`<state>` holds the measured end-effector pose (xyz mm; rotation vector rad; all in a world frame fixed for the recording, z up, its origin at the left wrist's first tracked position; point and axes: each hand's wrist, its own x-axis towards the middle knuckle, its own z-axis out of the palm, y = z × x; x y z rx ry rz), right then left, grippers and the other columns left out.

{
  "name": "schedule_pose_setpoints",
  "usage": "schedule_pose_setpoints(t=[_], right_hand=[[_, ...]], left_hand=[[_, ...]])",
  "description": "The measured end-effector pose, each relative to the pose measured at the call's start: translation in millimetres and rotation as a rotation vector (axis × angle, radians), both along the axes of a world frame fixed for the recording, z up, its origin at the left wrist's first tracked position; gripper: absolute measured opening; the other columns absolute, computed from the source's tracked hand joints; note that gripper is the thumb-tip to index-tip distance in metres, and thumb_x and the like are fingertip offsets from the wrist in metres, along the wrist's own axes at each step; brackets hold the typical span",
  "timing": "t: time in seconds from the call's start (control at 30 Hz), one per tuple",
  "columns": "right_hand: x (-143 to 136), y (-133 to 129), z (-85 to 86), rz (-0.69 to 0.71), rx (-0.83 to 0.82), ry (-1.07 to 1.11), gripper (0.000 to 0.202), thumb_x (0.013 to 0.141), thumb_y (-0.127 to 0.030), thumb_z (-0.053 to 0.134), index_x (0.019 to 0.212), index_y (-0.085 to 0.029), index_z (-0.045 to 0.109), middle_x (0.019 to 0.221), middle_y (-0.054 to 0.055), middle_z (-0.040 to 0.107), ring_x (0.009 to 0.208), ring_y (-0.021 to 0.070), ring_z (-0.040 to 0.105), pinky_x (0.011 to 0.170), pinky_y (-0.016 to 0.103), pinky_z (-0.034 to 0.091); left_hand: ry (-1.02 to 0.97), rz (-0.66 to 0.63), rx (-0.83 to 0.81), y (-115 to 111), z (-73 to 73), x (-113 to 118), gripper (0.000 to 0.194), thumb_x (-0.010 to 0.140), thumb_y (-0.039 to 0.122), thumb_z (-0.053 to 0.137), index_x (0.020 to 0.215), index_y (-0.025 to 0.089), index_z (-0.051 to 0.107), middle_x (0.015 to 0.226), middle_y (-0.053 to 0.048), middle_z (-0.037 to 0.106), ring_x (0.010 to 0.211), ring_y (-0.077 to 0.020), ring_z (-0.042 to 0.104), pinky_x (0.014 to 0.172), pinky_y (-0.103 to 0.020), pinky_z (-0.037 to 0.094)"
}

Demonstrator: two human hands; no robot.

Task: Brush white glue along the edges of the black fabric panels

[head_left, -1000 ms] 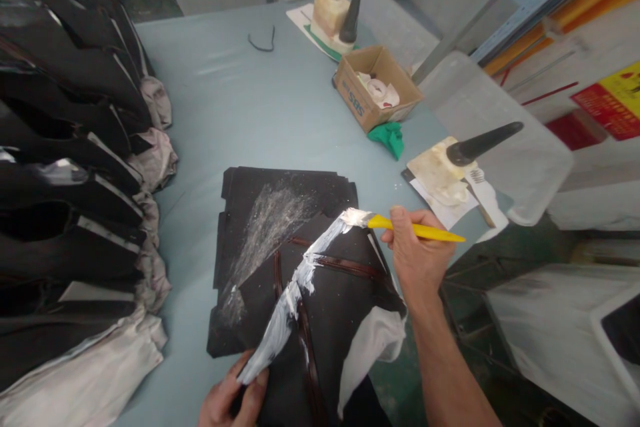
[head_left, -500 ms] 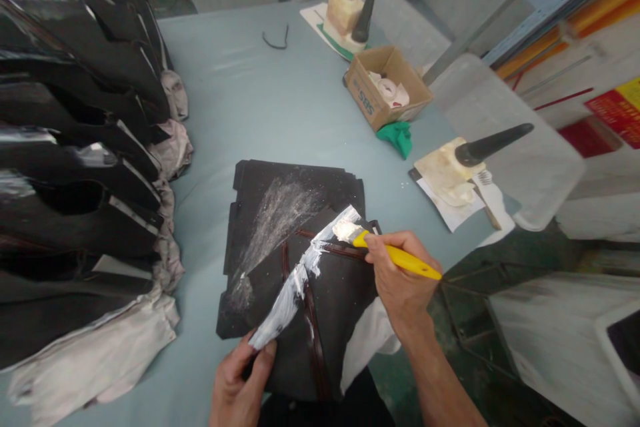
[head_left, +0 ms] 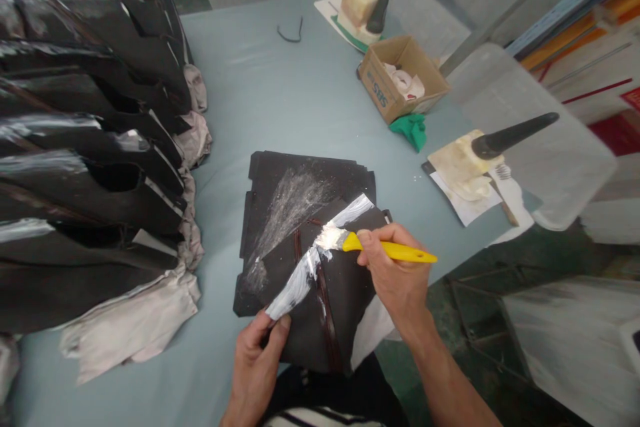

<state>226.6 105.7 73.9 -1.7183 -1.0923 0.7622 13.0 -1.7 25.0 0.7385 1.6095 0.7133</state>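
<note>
My right hand grips a yellow-handled brush, its white-coated bristles pressed on the middle of a white glue-like strip. That strip runs along the edge of a dark leather-like piece with reddish-brown seams. My left hand pinches the lower left corner of this piece between thumb and fingers. Beneath it lies a flat black board with pale smears. White cloth hangs from the piece's lower right side.
Several dark pieces with pale cloth are stacked at the left. A cardboard box, a green cloth and two pale blocks with black cones stand at the right of the table.
The brush in my right hand has moved down and left along the white strip, from near its upper end to its middle. The whole view has shifted slightly.
</note>
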Motion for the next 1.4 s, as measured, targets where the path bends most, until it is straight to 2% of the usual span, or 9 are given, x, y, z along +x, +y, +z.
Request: schedule_pose_setpoints(t=[0.3,0.47,0.6,0.77,0.87,0.97,1.1,1.23,1.4], right_hand=[[-18.7,-34.5,2.3,0.089,0.122,-0.055,0.036,0.096,-0.046,0.076,0.072,-0.021,0.067,0.053,-0.003,0.065,0.041,0.0129,0.059,0.042,0.020,0.046],[-36.3,-57.9,3.6,0.177,0.114,-0.075,0.032,0.094,-0.045,0.081,0.075,-0.022,0.069,0.058,-0.003,0.067,0.043,0.0122,0.060,0.044,0.020,0.045],[-44.8,-67.7,2.1,0.165,0.083,0.080,0.036,0.097,-0.049,0.077,0.076,-0.021,0.069,0.056,-0.003,0.067,0.043,0.0130,0.062,0.043,0.019,0.048],[-37.1,-64.0,2.3,0.171,0.086,0.143,0.042,0.100,-0.052,0.072,0.074,-0.021,0.065,0.051,-0.003,0.064,0.039,0.0126,0.058,0.039,0.018,0.046],[-24.5,-57.4,8.9,0.203,0.100,0.110,0.040,0.099,-0.050,0.073,0.073,-0.021,0.066,0.051,-0.004,0.064,0.038,0.0121,0.057,0.039,0.018,0.044],[-12.9,-49.8,20.8,0.271,0.159,-0.055,0.030,0.096,-0.041,0.079,0.076,-0.021,0.069,0.056,-0.003,0.067,0.043,0.0123,0.061,0.044,0.019,0.046],[-9.7,-40.3,33.9,0.497,0.401,-0.468,0.030,0.101,-0.038,0.076,0.078,-0.022,0.067,0.065,-0.001,0.072,0.051,0.0133,0.066,0.054,0.023,0.050],[-16.9,-29.7,35.2,0.663,0.536,-0.664,0.030,0.102,-0.036,0.078,0.080,-0.020,0.065,0.068,0.000,0.073,0.055,0.0144,0.068,0.059,0.026,0.049],[-25.1,-6.0,30.8,0.679,0.639,-0.811,0.037,0.104,-0.041,0.074,0.076,-0.020,0.065,0.063,-0.001,0.070,0.051,0.0138,0.065,0.057,0.027,0.045]], left_hand=[[-0.134,0.073,-0.017,3.9,1.5,3.9,0.056,0.082,0.062,0.077,0.117,0.019,0.083,0.115,-0.009,0.084,0.119,-0.0350,0.074,0.108,-0.044,0.055],[-0.206,0.093,0.008,3.0,2.0,6.3,0.055,0.082,0.060,0.078,0.119,0.019,0.081,0.116,-0.009,0.084,0.107,-0.0313,0.077,0.108,-0.045,0.056],[-0.264,0.096,0.021,1.7,3.1,7.2,0.054,0.082,0.058,0.078,0.118,0.019,0.081,0.114,-0.010,0.084,0.102,-0.0296,0.077,0.106,-0.043,0.056],[-0.273,0.104,0.066,5.5,7.4,8.6,0.044,0.081,0.051,0.079,0.112,0.019,0.083,0.104,-0.008,0.084,0.094,-0.0274,0.076,0.101,-0.041,0.057],[-0.225,0.093,0.113,8.3,9.7,9.4,0.037,0.080,0.046,0.078,0.104,0.019,0.084,0.081,-0.003,0.079,0.085,-0.0259,0.074,0.095,-0.040,0.058],[-0.183,0.078,0.171,9.1,11.2,10.3,0.030,0.081,0.042,0.074,0.097,0.020,0.084,0.061,0.002,0.062,0.083,-0.0253,0.071,0.091,-0.038,0.058],[-0.170,0.078,0.200,6.8,11.6,12.5,0.024,0.082,0.040,0.071,0.087,0.020,0.082,0.059,0.004,0.053,0.083,-0.0241,0.068,0.088,-0.035,0.056],[-0.152,0.062,0.220,2.4,9.8,14.9,0.027,0.085,0.040,0.068,0.093,0.018,0.082,0.070,0.001,0.063,0.080,-0.0216,0.065,0.081,-0.032,0.053],[-0.161,0.049,0.229,-1.9,7.4,16.0,0.034,0.089,0.040,0.065,0.106,0.017,0.083,0.091,-0.004,0.077,0.088,-0.0233,0.067,0.082,-0.033,0.052]])
